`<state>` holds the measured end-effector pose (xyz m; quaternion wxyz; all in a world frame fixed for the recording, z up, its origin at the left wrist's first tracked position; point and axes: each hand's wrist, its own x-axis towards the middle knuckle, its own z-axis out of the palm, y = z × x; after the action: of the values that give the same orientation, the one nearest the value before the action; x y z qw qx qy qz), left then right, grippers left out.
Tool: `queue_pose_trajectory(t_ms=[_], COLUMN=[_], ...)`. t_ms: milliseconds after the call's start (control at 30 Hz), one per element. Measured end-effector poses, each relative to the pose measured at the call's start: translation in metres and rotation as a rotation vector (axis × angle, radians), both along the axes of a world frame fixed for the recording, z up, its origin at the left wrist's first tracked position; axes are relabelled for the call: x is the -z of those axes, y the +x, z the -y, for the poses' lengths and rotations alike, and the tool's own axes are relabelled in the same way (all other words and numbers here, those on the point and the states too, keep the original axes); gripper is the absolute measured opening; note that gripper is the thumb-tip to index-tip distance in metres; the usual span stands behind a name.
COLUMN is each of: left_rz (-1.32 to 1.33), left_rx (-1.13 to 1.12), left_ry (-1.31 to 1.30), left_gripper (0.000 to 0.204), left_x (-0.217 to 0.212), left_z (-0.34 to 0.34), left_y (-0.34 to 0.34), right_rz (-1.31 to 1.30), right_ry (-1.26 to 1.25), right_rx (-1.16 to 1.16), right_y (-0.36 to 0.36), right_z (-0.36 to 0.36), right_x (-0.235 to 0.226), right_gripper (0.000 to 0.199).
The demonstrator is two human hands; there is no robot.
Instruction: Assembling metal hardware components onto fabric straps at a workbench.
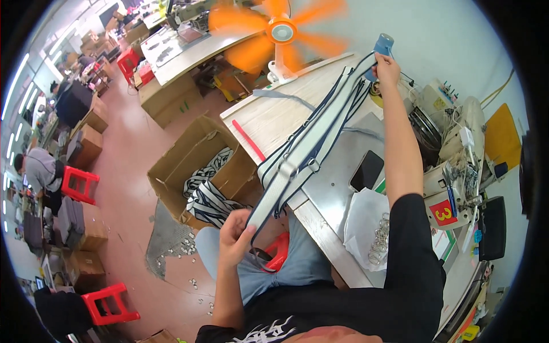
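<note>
The left hand [235, 235] is closed, thumb against curled fingers, on the near end of a pale strap with dark blue edges [309, 140]. The right hand [387, 70], at the end of an outstretched arm, has its fingers folded round the far end; how many layers it grips is hidden. The strap runs in a long slant between the two hands, over the table [277, 114], with more loops of the same banding hanging alongside it. About midway between the hands sit a metal slider [287, 167] and, just beside it, a metal ring [314, 164].

A blue cylinder [384, 42] stands just beyond the right hand. To the left of that hand is an orange fan [281, 32] with blurred blades, and to its right a sewing machine [470, 134]. Nearer the body than the right hand, left of its forearm, lie a dark phone [366, 170] and a white sheet [361, 220] with a heap of metal rings [378, 243] on it. A red strip [248, 140] lies at the table's edge, ahead of the left hand. Beyond the left hand and to its left stands an open cardboard box [171, 157], with striped bands [209, 200] bunched inside and spilling toward that hand.
</note>
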<state>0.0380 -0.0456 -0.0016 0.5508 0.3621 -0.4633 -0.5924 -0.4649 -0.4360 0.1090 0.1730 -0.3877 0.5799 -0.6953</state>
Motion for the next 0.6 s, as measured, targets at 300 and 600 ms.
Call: queue_pose_trajectory(t_ms=[300, 600], left_rz=[0.202, 0.134], left_rx=[0.107, 0.17], left_ry=[0.122, 0.11], left_gripper=[0.052, 0.039], left_x=[0.069, 0.087], left_z=[0.053, 0.04], left_y=[-0.026, -0.006], right_rz=[-0.612, -0.589], right_ry=[0.44, 0.294], right_rx=[-0.114, -0.361], right_y=[0.005, 0.094], right_z=[0.002, -0.126], right_x=[0.121, 0.102], right_gripper=[0.034, 0.019])
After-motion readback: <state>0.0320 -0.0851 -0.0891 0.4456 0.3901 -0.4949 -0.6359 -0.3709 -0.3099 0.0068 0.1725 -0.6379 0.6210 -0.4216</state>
